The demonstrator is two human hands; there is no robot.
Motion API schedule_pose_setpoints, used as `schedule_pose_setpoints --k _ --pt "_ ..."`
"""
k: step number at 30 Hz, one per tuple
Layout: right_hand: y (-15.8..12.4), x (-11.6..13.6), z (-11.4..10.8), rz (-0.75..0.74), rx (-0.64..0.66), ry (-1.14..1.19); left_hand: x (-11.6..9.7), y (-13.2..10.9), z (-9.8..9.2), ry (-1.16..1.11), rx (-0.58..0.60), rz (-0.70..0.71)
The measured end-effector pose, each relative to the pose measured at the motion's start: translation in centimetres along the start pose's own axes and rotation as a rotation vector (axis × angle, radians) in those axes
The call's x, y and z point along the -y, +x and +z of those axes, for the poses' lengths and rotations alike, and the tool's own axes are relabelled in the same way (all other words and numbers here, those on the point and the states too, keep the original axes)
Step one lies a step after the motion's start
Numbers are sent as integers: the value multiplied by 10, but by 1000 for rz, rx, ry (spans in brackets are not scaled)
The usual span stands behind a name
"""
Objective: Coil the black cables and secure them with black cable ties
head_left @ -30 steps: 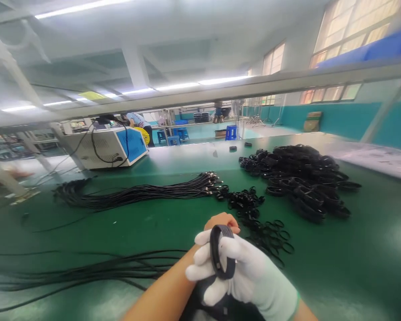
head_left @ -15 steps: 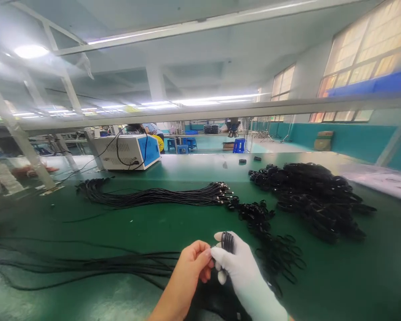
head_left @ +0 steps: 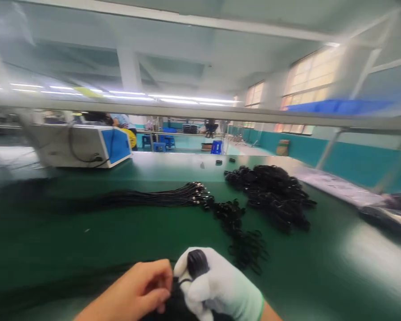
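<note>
My right hand (head_left: pixel 217 283), in a white glove, is wrapped round a small coil of black cable (head_left: pixel 198 263). A thin black strand runs from the glove toward my bare left hand (head_left: pixel 147 285), which is close beside it on the left. The left fingers are curled in, with the thumb below. Whatever they pinch is hidden and blurred. Dark cables under both hands are partly covered by them. Beyond the hands lies a pile of small black loops (head_left: pixel 249 249) on the green tabletop (head_left: pixel 127 238).
A straight bundle of black cables (head_left: pixel 160 197) with metal ends lies across the table. A large heap of coiled black cables (head_left: pixel 274 196) is at right. A white and blue machine box (head_left: pixel 83 145) stands back left. A shelf rail (head_left: pixel 187 111) crosses above. Loose cables (head_left: pixel 70 281) blur at front left.
The view has turned right, so the table things appear further left. Both hands appear lower and further left; the right glove still grips the coil, and a slight gap shows between the hands.
</note>
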State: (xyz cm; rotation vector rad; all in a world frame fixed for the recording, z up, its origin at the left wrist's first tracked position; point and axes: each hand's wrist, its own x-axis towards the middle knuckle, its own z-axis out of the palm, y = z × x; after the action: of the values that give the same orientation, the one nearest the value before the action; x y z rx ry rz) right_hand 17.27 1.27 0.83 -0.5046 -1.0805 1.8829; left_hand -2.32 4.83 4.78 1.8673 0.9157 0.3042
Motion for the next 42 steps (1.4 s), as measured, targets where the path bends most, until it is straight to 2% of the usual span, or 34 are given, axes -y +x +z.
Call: schedule_pose_setpoints --k 2,4,7,9,11,13,14,18,21,24,26,29,31,32,34,37,42 --pt "1 0 2 19 -52 -84 -11 -5 -1 223 0 29" --pt "0 5 5 22 -172 -209 -18 -8 -2 324 -26 30" --pt "-1 13 9 38 -345 -375 -18 -9 0 280 -118 19" --pt "-1 12 11 89 -346 -434 -14 -7 2 186 -172 40" --pt "1 4 9 142 -286 -492 -11 -6 5 99 -185 59" --pt "4 -10 4 143 -284 -602 -10 -4 11 72 -162 72" --pt "6 -19 0 121 -323 -686 -11 -3 14 91 -149 68" --pt "15 -46 -12 42 -514 -993 -17 2 24 371 -136 -16" --pt "16 -44 -6 26 -534 -1112 -14 11 16 467 -59 -71" --pt "12 -25 10 -29 -562 -1285 -5 20 3 260 84 -87" --pt "6 -11 20 -65 -470 -1178 1 22 0 180 98 -77" --pt "-5 1 22 -27 -144 -567 6 19 6 156 107 -66" --pt "-11 1 15 -33 27 -176 5 12 12 8 115 -69" --pt "-12 0 11 -60 73 -57 3 8 13 -119 87 -58" --pt "-13 -3 5 -115 125 45 -1 1 16 -418 -39 -19" --pt "-11 -8 3 -105 144 35 -6 -3 20 -751 -214 -7" --pt "-9 -13 6 -77 149 -9 -8 5 36 -859 -304 -41"
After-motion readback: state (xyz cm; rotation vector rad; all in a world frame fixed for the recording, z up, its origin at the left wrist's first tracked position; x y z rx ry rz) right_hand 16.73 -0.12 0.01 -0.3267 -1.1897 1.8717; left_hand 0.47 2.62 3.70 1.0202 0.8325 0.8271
